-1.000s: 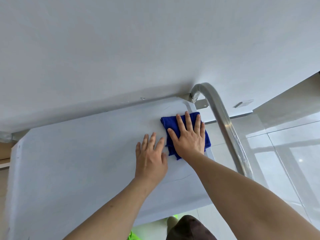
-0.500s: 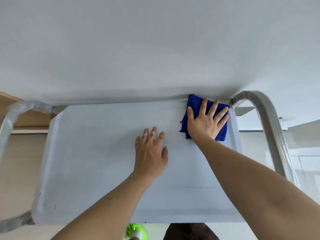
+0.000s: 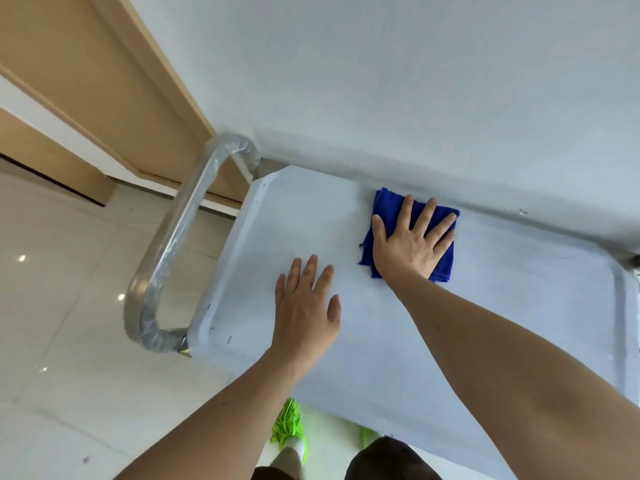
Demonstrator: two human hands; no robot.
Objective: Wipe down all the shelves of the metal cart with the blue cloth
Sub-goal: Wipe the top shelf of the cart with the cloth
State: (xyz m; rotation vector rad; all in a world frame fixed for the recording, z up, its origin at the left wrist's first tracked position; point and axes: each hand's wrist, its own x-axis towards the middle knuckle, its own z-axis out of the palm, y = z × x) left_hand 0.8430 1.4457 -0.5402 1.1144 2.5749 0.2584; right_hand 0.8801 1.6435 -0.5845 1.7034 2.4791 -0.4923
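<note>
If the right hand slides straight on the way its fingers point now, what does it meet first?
Most likely the white wall. The right hand presses the blue cloth flat near the shelf far edge, fingers pointing up-right toward the wall. Nothing else shows between, though the gap is hard to judge.

No legible text, labels, brand marks, nos. or signs anywhere in frame. Small dark specks on pale grey-blue flat metal cart shelf (image 3: 450, 323), lower-left corner of it, too small/blurred to read as chars.
</note>
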